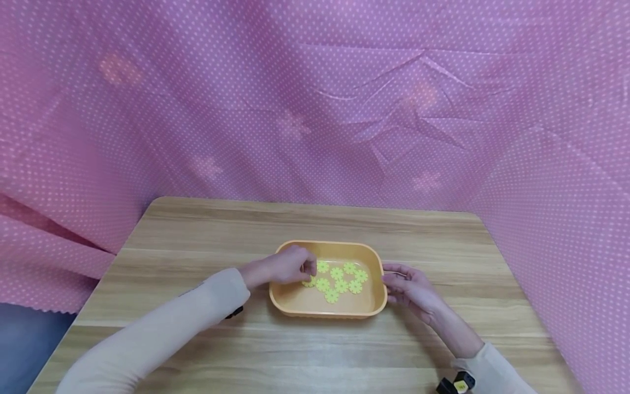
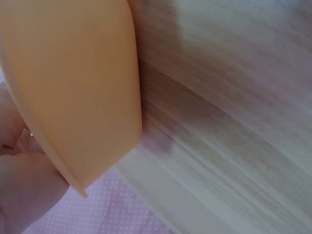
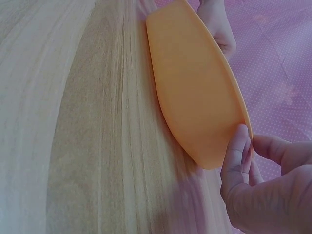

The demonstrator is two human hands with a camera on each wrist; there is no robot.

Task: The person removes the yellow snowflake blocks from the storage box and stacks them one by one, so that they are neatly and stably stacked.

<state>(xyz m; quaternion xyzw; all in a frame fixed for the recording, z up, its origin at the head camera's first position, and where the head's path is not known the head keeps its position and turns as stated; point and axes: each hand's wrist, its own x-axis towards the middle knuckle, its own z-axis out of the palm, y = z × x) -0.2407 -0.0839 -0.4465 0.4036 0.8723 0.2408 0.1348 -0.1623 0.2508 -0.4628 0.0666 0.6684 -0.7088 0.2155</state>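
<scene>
An orange plastic basin [image 1: 327,314] with rounded corners stands on the table. Several flat yellow flower-shaped pieces [image 1: 342,286] lie spread over its floor. My left hand [image 1: 294,265] reaches in over the basin's left side, its fingers curled downward and pinching at a yellow flower piece [image 1: 308,283], which they partly cover. In the left wrist view the basin wall [image 2: 83,87] hides those fingertips. At the right end my right hand [image 1: 414,291] grips the rim, with the thumb over the edge and the fingers [image 3: 236,156] against the outer wall.
The wood-grain table [image 1: 206,230] extends around the basin on all sides. Pink dotted cloth [image 1: 315,109] hangs behind it and along both sides. Black wrist gear [image 1: 455,383] shows at the right sleeve.
</scene>
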